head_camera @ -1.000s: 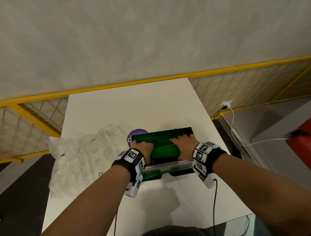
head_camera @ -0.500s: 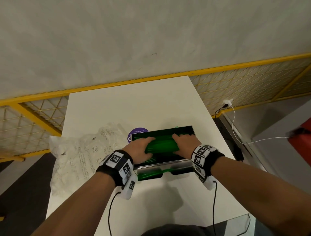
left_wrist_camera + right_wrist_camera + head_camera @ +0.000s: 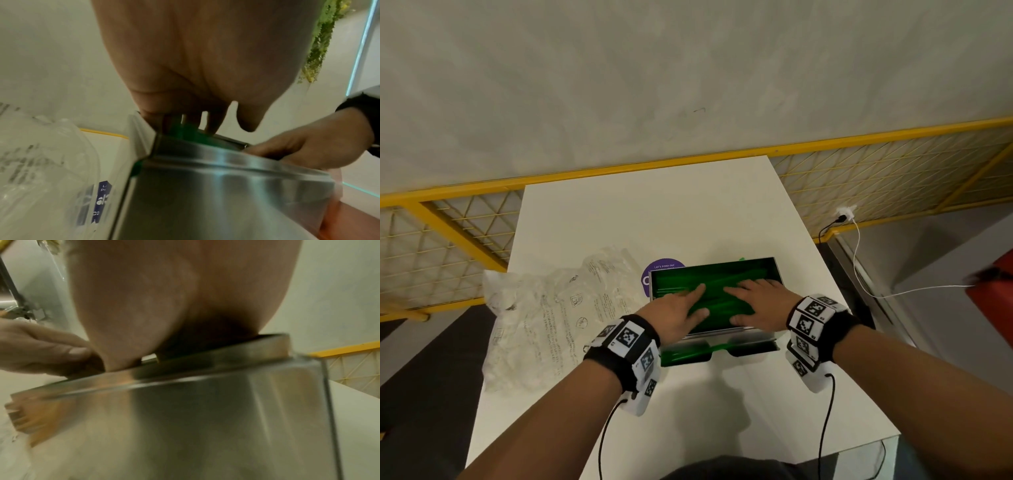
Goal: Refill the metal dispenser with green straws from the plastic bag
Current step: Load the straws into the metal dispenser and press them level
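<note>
The metal dispenser (image 3: 726,337) stands mid-table with its top open and green straws (image 3: 717,279) piled inside. More straws show in its front slot (image 3: 690,354). My left hand (image 3: 681,313) lies flat on the straws at the left, fingers stretched out. My right hand (image 3: 756,303) lies flat on them at the right. In the left wrist view the left fingers (image 3: 213,123) reach down into the box (image 3: 216,186) among the green straws (image 3: 185,131). In the right wrist view the right palm (image 3: 174,305) covers the box's rim (image 3: 205,360).
The crumpled clear plastic bag (image 3: 551,318) lies left of the dispenser on the white table (image 3: 647,212). A purple round sticker (image 3: 664,267) peeks out behind the box. A yellow mesh railing (image 3: 876,178) runs behind the table; a white cable (image 3: 866,274) hangs at the right.
Both hands have gone from bunched on the straws to spread flat. The left hand slid in from the left edge towards the middle of the box.
</note>
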Demonstrator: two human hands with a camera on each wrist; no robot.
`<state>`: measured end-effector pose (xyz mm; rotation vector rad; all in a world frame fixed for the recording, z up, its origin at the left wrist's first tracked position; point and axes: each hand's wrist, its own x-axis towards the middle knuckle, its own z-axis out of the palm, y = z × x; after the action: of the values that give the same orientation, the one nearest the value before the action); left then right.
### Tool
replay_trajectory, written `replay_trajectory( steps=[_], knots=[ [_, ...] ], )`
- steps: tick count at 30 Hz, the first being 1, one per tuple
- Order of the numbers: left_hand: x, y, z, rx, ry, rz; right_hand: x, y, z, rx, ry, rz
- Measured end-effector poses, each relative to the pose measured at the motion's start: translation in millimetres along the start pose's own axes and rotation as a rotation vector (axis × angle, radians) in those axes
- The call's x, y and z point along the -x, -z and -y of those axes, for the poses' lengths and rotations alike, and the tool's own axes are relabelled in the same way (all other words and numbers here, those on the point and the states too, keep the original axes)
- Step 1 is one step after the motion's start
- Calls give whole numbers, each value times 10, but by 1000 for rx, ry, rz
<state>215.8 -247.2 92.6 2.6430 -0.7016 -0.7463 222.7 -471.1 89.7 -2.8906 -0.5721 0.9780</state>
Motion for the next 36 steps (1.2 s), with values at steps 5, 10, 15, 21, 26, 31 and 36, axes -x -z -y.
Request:
replay_trajectory(
  steps=[5,10,15,21,26,31,36],
  knots=[
    [83,-1,82,-93,11,-85,-15,86,43,-82,-23,-40],
    [106,7,67,-61,45,-64,1,35,57,7,-40,19],
    [104,19,53,-10,44,-129,25,69,25,-92,6,-64],
    [99,-3,-5,-98,79,-93,51,-30,24,-61,75,-61],
    [73,-56,-86,-2,76,-166,148,308,-308,-461,129,-463],
    [31,-158,-188,8,142,-169,-84,544,-1055,-537,-36,-569],
    [-12,-377,-184,32,213,-141,-725,311,-1541,-348,-47,-143]
  ],
)
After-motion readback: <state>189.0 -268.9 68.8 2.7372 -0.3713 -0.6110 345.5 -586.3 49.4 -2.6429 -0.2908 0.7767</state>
